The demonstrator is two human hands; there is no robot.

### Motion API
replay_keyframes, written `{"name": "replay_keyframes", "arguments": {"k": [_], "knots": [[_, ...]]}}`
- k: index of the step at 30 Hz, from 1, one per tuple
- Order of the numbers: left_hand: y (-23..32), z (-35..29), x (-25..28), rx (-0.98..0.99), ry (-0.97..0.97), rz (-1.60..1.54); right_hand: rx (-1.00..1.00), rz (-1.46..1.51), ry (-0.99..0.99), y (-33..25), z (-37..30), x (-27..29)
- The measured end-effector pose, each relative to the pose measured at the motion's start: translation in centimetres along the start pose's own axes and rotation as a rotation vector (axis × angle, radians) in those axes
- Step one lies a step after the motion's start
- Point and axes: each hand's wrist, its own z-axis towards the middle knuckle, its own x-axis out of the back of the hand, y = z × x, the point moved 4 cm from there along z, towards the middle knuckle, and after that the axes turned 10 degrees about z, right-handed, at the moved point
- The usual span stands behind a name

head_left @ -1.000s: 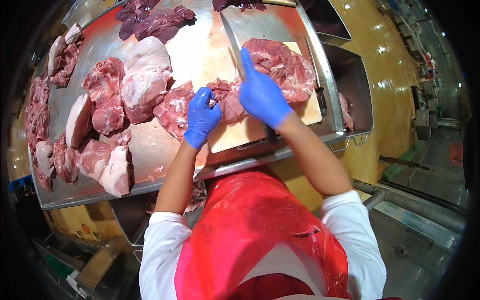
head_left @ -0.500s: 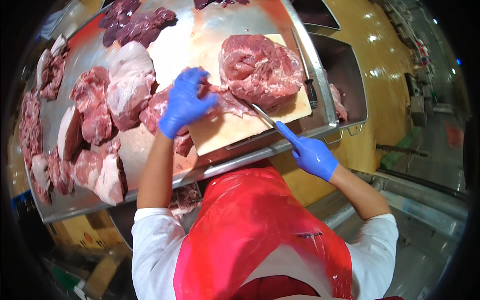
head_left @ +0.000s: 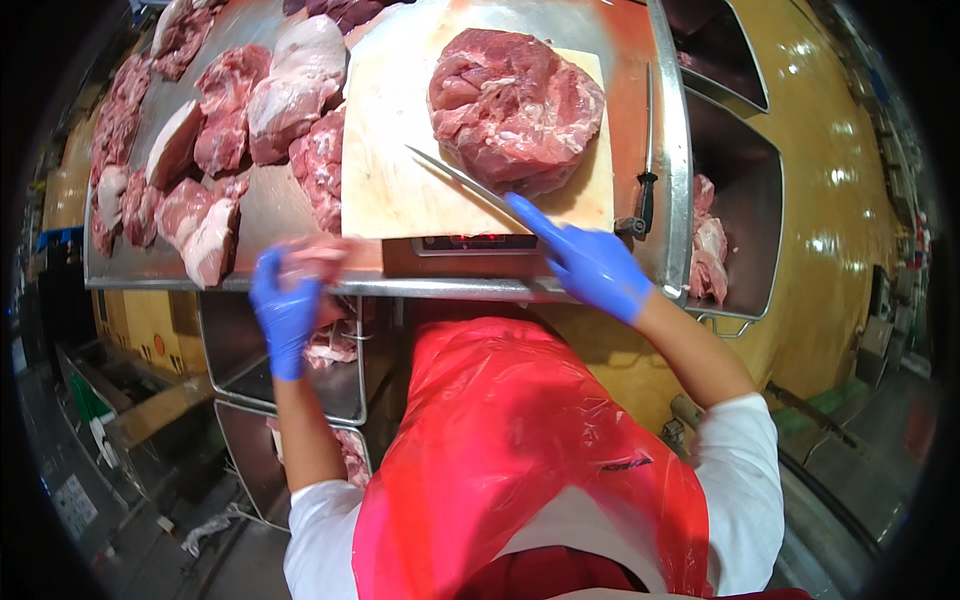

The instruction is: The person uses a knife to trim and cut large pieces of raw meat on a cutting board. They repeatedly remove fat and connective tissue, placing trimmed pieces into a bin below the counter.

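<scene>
My left hand [head_left: 284, 318], in a blue glove, is closed on a piece of meat [head_left: 318, 262] blurred by motion. It hangs at the table's front edge, above a metal bin [head_left: 362, 385] with meat in it. My right hand [head_left: 598, 270], also gloved in blue, grips a knife [head_left: 465, 180] with its index finger stretched along the top. The blade lies over the pale cutting board [head_left: 385, 205], its tip pointing left and away. Just beyond the blade a large round cut of red meat [head_left: 515, 110] rests on the board.
Several meat cuts [head_left: 290, 100] cover the table's left side. A sharpening steel [head_left: 647, 150] with a black handle lies right of the board. Under the board's front edge shows a scale display [head_left: 475, 242]. Another bin [head_left: 755, 200] holding meat stands past the right table edge.
My left hand has moved from the board toward me and left, past the table edge, carrying the piece of meat. The knife has come away from the large cut. The view has shifted.
</scene>
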Motion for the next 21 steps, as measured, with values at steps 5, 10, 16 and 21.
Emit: {"name": "replay_keyframes", "arguments": {"k": [5, 10, 16, 21], "knots": [[-25.9, -13.1, 9.3, 0.562, -0.285, 0.173, 0.206, 0.307, 0.360, 7.4, -4.8, 7.7], [-3.5, 1.4, -4.6, -0.047, 0.089, 0.128, 0.254, 1.034, 0.758, 11.6, 6.0, 14.2], [11.2, 13.6, -20.8, -0.101, -0.018, -0.530, 0.386, 1.589, 0.944, 6.8, 11.5, 7.7], [10.1, 18.9, -17.7, -0.522, -0.402, -0.537, 0.282, 1.223, 1.063, 2.9, 7.8, 6.6]]}}
